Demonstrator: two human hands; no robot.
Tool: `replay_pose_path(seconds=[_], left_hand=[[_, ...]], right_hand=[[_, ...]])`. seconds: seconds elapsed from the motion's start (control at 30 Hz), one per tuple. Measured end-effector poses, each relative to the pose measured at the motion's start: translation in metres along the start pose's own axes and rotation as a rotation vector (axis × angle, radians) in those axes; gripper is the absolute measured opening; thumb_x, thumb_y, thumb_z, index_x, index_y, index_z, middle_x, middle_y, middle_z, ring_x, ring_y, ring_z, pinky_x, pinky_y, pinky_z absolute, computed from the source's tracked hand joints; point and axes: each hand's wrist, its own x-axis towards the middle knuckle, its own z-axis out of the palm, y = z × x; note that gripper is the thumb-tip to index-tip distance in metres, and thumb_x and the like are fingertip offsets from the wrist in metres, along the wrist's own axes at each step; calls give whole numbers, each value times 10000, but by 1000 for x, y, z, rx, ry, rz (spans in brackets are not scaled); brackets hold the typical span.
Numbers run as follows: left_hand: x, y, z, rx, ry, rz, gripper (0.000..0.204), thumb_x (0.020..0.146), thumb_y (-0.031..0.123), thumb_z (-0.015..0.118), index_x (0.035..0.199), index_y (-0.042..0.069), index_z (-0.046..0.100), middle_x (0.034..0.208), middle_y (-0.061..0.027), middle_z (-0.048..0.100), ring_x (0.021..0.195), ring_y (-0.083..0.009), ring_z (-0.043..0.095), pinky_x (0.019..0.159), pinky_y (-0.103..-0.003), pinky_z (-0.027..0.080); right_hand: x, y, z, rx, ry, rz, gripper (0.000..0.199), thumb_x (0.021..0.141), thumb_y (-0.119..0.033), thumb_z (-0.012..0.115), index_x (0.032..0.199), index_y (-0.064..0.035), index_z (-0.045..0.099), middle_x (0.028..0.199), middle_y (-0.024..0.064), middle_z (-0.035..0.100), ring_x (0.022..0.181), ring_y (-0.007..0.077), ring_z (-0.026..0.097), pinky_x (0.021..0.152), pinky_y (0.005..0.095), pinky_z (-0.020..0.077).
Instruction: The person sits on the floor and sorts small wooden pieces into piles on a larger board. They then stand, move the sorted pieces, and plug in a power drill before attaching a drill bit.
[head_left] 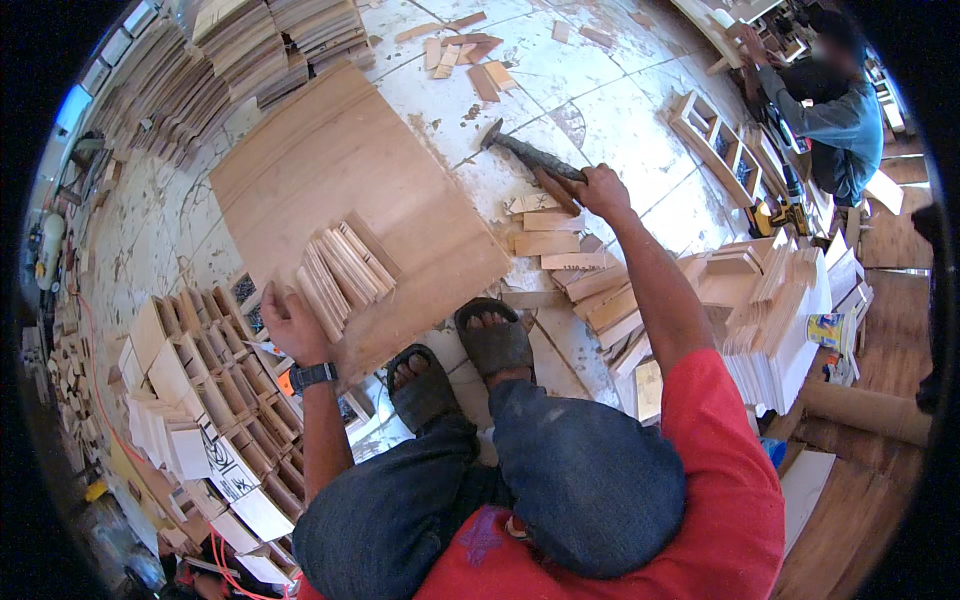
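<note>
My right hand (604, 193) is wrapped round the end of a hammer (535, 158) with a dark, wrapped-looking handle. The hammer's head points away to the far left, above the tiled floor. Small wooden strips (549, 243) lie just below that hand. My left hand (290, 325) has its fingers apart and seems to hold nothing. It hovers at the left edge of a large plywood sheet (350, 130), beside a bundle of thin wooden slats (345, 275) lying on the sheet. Close to its fingertips is a small wooden tray of dark fasteners (245, 288).
Wooden compartment frames (225, 370) are stacked at left. Tall board stacks (240, 45) stand at the far left. Offcuts (470, 55) litter the floor ahead. At right are stacked panels (770, 310), a cordless drill (793, 200) and a co-worker (840, 115). My sandalled feet touch the sheet's near edge.
</note>
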Motion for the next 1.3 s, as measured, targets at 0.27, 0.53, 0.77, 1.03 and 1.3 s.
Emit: replay_pose_path(seconds=[0.27, 0.53, 0.77, 1.03, 1.3], left_hand=[[0, -7, 0, 38, 7, 79, 383, 866, 108, 542, 1209, -62, 523, 1177, -189, 566, 1078, -265, 550, 951, -361, 421], [-3, -9, -1, 80, -4, 125, 371, 854, 99, 554, 1194, -47, 539, 1181, -180, 574, 1078, -276, 554, 946, -357, 423], [-1, -12, 2, 189, 1, 172, 362, 840, 87, 559, 1180, -37, 552, 1180, -174, 578, 1074, -275, 556, 946, -359, 421], [-2, -4, 0, 122, 1, 113, 367, 830, 88, 553, 1175, -35, 556, 1165, -184, 585, 1072, -282, 557, 950, -364, 419], [-2, -13, 0, 183, 32, 220, 360, 824, 86, 549, 1164, -27, 571, 1157, -175, 592, 1051, -281, 570, 922, -357, 438]], right_hand=[[-2, -17, 22, 8, -101, -71, 268, 837, -196, 570, 1040, -30, 517, 1010, 187, 615, 965, 371, 605, 808, 452, 500], [24, 35, 4, -321, 17, -25, 225, 868, -119, 506, 1083, -53, 508, 1032, 137, 604, 1012, 294, 599, 814, 467, 471], [7, -3, 26, 65, -85, -545, 485, 793, -273, 670, 1225, -106, 524, 1185, 137, 582, 1112, 299, 542, 929, 450, 430], [-26, -21, 34, -13, -92, -565, 420, 809, -236, 642, 1180, -93, 506, 1115, 119, 535, 1042, 317, 536, 886, 435, 434], [-37, -12, 33, 210, 8, -425, 261, 839, -181, 580, 1066, -59, 534, 984, 168, 551, 953, 349, 543, 824, 443, 437]])
